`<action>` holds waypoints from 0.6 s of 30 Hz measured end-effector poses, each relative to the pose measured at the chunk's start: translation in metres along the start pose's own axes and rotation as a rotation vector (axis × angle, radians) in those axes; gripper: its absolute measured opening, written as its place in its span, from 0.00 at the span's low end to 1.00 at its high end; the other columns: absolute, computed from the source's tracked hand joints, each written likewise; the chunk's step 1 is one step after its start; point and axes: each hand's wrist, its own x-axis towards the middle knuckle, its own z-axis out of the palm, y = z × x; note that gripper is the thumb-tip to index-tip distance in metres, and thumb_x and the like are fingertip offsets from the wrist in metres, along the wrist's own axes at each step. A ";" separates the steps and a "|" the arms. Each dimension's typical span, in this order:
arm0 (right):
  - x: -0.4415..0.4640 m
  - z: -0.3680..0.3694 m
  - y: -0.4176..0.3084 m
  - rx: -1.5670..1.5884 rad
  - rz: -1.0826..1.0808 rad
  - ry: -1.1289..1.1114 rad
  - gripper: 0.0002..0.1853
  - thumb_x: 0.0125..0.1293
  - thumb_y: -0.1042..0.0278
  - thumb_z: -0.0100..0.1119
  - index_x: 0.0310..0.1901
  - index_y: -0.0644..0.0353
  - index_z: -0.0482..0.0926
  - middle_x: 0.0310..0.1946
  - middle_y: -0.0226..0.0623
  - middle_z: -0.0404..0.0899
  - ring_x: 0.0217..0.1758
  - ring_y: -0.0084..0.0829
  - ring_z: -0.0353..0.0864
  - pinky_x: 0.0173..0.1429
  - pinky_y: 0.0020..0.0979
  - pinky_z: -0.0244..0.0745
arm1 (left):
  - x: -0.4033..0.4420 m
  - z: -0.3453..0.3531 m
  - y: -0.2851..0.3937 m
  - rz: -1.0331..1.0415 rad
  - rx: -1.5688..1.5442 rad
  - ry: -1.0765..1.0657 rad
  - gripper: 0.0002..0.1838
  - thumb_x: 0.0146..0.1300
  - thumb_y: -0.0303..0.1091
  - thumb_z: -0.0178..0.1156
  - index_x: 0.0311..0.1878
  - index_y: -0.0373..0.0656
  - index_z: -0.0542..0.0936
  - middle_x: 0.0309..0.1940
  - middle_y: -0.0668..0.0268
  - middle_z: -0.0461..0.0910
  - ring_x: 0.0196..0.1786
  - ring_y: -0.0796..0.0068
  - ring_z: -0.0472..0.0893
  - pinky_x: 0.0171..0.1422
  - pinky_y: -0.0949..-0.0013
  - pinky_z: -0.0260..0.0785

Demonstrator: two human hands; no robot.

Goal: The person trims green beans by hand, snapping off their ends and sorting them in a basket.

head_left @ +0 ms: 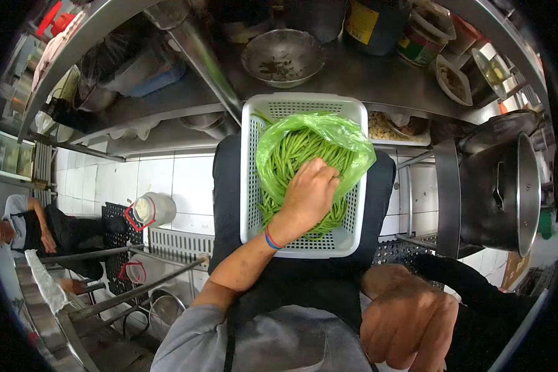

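A white perforated basket (249, 180) rests across the person's legs. Inside it a translucent green plastic bag (350, 139) lies open, with long green beans (288, 152) in it and more beans below it in the basket. My left hand (311, 193), with a red and blue band at the wrist, is closed over the beans at the bag's mouth, its fingertips hidden among them. Close to the camera at the lower right, outside the basket, my right hand (409, 316) has its fingers curled; whatever it may hold is hidden.
Beyond the basket stands a metal shelf (198, 99) with a metal bowl (283, 59), tins and containers. A large dark pot (499, 192) is at the right. On the tiled floor at left is a white bucket (158, 211). Another person (43, 232) is at the far left.
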 end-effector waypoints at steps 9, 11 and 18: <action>-0.033 0.047 -0.057 -0.266 0.386 0.666 0.10 0.70 0.70 0.60 0.33 0.67 0.81 0.23 0.40 0.82 0.16 0.31 0.76 0.19 0.33 0.73 | 0.004 -0.016 0.001 -0.078 -0.281 0.036 0.06 0.65 0.27 0.65 0.41 0.35 0.84 0.37 0.62 0.79 0.39 0.69 0.79 0.46 0.67 0.72; -0.053 0.030 -0.070 -0.783 0.531 0.730 0.10 0.69 0.70 0.59 0.29 0.60 0.82 0.26 0.37 0.84 0.18 0.33 0.80 0.23 0.34 0.77 | 0.006 -0.032 0.005 -0.141 -0.431 0.072 0.06 0.66 0.27 0.66 0.42 0.34 0.84 0.36 0.65 0.81 0.36 0.77 0.78 0.43 0.72 0.71; -0.062 -0.076 -0.050 -1.948 0.997 -0.268 0.23 0.58 0.81 0.62 0.58 0.60 0.80 0.31 0.38 0.82 0.30 0.39 0.84 0.31 0.35 0.79 | 0.002 -0.071 0.017 -0.185 -0.432 0.068 0.03 0.66 0.23 0.65 0.41 0.33 0.85 0.30 0.71 0.80 0.30 0.85 0.73 0.34 0.78 0.65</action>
